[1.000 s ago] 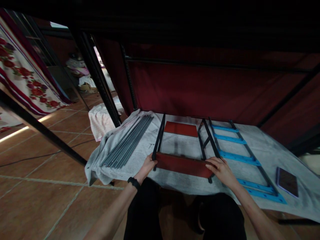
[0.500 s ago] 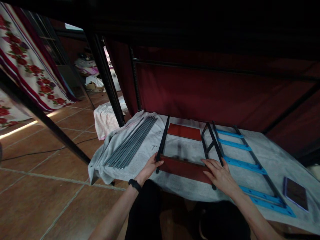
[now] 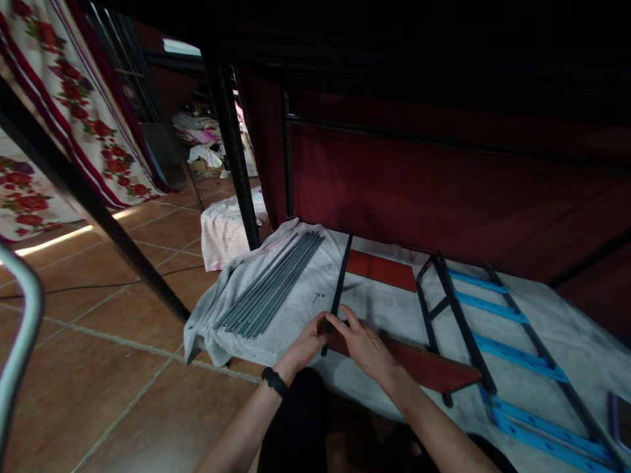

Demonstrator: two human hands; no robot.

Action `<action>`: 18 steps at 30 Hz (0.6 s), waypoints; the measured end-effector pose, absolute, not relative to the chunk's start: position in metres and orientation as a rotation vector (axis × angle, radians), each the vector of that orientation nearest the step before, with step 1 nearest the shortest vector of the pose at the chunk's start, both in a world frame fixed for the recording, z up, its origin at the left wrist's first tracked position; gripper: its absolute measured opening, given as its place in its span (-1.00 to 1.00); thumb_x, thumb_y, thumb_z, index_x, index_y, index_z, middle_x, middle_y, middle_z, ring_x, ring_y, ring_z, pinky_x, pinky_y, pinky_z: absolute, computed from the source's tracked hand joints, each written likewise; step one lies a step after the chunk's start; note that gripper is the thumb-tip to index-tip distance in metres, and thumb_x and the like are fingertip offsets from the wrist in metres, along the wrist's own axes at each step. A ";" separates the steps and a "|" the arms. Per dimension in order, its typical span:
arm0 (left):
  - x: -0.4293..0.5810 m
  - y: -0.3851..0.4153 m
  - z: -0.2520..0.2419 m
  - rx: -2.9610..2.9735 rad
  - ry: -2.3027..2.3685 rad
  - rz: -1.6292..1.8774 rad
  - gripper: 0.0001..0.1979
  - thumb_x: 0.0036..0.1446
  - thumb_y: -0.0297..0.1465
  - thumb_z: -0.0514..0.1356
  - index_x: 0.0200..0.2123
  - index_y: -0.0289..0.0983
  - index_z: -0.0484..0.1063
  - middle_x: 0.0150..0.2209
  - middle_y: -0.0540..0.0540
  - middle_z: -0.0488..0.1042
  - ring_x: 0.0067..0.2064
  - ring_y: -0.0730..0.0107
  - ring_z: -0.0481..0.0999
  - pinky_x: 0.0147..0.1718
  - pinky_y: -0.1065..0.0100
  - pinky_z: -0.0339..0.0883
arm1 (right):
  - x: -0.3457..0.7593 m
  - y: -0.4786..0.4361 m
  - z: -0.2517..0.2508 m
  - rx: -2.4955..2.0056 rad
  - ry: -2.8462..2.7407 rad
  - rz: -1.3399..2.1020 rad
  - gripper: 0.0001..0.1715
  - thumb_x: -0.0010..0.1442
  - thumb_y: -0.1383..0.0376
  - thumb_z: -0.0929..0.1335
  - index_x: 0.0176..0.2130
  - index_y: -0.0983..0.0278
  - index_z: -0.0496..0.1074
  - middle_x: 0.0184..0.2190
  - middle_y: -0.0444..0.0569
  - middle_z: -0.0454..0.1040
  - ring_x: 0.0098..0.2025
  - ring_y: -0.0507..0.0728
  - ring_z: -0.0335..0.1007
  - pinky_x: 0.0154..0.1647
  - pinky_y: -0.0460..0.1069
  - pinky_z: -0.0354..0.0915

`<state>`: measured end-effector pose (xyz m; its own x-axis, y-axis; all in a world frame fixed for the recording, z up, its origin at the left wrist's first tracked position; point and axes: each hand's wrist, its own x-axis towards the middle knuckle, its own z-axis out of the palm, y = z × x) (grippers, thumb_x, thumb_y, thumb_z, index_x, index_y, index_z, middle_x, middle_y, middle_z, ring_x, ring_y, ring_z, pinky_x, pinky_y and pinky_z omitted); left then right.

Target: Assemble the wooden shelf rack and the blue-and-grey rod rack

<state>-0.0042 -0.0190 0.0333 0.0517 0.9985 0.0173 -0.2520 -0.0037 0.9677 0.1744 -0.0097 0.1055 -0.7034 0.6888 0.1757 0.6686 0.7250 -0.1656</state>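
Observation:
A black metal frame (image 3: 344, 276) lies on the grey cloth, with a reddish-brown board (image 3: 428, 364) across its near end and an orange-brown board (image 3: 382, 269) farther back. My left hand (image 3: 311, 338) is closed around the frame's left bar where the near board meets it. Over the left end of that board is my right hand (image 3: 367, 348), its thumb and fingers pinched together at the same corner, touching the left fingertips. Whatever lies between the right fingertips is hidden. The near board tilts, its right end sticking out by the frame's right leg.
Several grey metal rods (image 3: 276, 282) lie left of the frame, with small metal pieces (image 3: 319, 297) beside them. A ladder-like piece with blue rungs (image 3: 517, 358) lies right. A phone (image 3: 620, 420) is at the right edge. Black posts (image 3: 241, 164) and a dark red curtain (image 3: 419, 184) surround the cloth.
My right hand has left the board's right end and moved left to the corner by my left hand. The board's right end has swung outward. The view has shifted left.

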 end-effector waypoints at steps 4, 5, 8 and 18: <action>-0.039 0.008 0.018 0.954 1.310 1.428 -0.70 -0.12 -0.56 0.15 -0.25 -0.28 0.48 -0.25 -0.11 0.54 -0.16 0.30 0.49 -0.12 0.33 0.33 | 0.178 -0.002 0.095 -1.063 -2.711 0.119 0.01 0.08 0.66 0.15 0.37 -0.04 0.06 0.34 0.04 0.17 0.11 0.19 0.44 0.10 0.11 0.41; -0.046 0.019 0.014 0.965 1.449 1.426 -0.76 -0.11 -0.57 0.14 -0.32 -0.28 0.48 -0.33 -0.10 0.52 -0.20 0.30 0.48 -0.15 0.32 0.32 | 0.179 0.000 0.095 -1.053 -2.721 0.143 0.01 0.08 0.66 0.14 0.37 -0.04 0.07 0.33 0.02 0.19 0.12 0.19 0.43 0.12 0.12 0.40; -0.054 0.052 0.001 1.020 1.646 1.373 -0.89 -0.08 -0.58 0.15 -0.51 -0.27 0.40 -0.48 -0.06 0.42 -0.27 0.25 0.43 -0.16 0.28 0.29 | 0.179 0.003 0.097 -1.038 -2.737 0.244 -0.04 0.12 0.65 0.12 0.36 -0.03 0.10 0.31 -0.01 0.24 0.13 0.19 0.43 0.14 0.14 0.39; -0.038 0.093 -0.001 1.030 1.642 1.358 -0.74 -0.14 -0.65 0.25 -0.61 -0.22 0.27 -0.45 -0.11 0.38 -0.08 0.13 0.43 -0.06 0.30 0.22 | 0.179 0.002 0.096 -1.044 -2.696 0.266 -0.10 0.18 0.62 0.14 0.36 -0.03 0.11 0.26 -0.03 0.32 0.20 0.19 0.36 0.19 0.16 0.35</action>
<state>-0.0382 0.0932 -0.0007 -0.3897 0.9192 -0.0574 0.1157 0.1108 0.9871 0.1789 0.0022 0.0958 -0.7170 0.6798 0.1541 0.6366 0.7287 -0.2523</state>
